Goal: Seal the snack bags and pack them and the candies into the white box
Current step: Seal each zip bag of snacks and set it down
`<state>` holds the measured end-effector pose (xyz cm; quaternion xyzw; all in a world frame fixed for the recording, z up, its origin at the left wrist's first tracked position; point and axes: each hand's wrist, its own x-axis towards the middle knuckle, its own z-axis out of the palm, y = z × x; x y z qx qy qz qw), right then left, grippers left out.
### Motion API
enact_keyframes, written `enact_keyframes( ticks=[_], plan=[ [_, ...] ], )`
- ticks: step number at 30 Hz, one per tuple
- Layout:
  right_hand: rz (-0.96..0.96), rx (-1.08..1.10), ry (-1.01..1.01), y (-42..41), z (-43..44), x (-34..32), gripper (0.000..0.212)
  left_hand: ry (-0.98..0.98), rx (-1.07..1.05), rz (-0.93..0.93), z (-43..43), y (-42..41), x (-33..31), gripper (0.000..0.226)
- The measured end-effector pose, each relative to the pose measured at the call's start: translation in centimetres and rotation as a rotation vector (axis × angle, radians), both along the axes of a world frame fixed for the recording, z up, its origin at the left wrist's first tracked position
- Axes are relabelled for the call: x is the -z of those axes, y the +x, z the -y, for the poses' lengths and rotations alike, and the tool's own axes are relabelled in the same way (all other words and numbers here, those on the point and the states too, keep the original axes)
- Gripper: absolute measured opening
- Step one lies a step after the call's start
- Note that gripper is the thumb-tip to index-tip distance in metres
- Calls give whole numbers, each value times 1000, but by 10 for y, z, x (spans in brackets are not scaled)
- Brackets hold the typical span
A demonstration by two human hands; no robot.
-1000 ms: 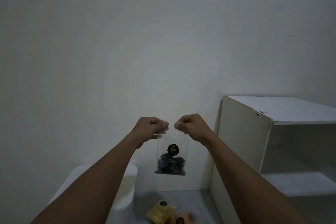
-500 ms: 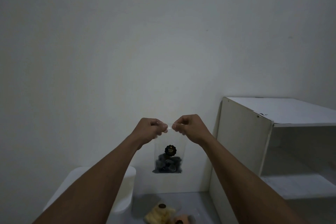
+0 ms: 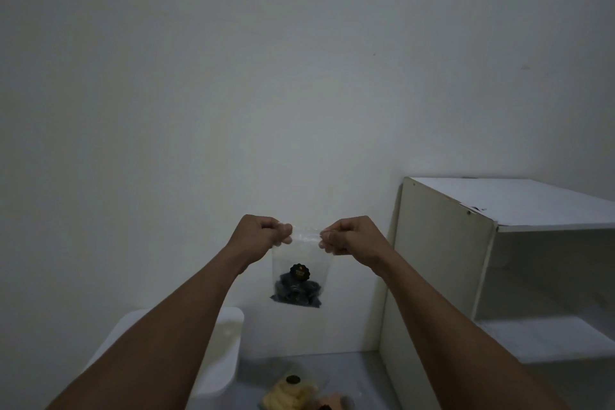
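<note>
From my end: plain white wall [image 3: 233, 93] fills most of the view, light is dim. Grey flat surface [image 3: 346, 366] at the bottom, white open-fronted shelf unit [image 3: 442, 260] on its right side, white rounded plastic box [image 3: 229, 343] at left, partly behind my left forearm. Left hand [image 3: 263, 236] & right hand [image 3: 349, 236], fingers curled, pinch the top corners of a small clear plastic snack bag [image 3: 296, 253] w/ dark pieces at its bottom, hanging in the air in front of the wall. Round black sticker [image 3: 299, 271] on it, gold print too small to read. Clear bag of yellow snacks [image 3: 289, 398] lies below on the surface, a similar black sticker on top
</note>
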<state>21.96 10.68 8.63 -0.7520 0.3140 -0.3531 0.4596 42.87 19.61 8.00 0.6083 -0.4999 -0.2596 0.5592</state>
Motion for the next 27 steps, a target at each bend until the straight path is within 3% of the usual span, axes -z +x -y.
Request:
enact_keyframes(
  ticks=[5,12,17,19,21,23,27],
  plan=[
    [-144,-17,-100,5,-5,-3,15,19,14,61,1,-4,-3,16],
    [-130,81,-185,9,-10,-1,14,59,9,6,3,-10,-2,19],
    [-112,82,-158,16,-13,4,15,22,-187,149,12,-15,2,23],
    [-135,137,-202,21,-13,8,16,78,-334,174,15,-22,4,37],
    [-158,181,-252,26,-15,13,17,133,-392,90,15,-27,5,46],
    [-190,204,-315,29,-16,17,16,139,-304,-136,12,-31,0,45],
    [-207,190,-358,31,-18,23,13,140,-130,-406,7,-35,-4,19]
  ],
)
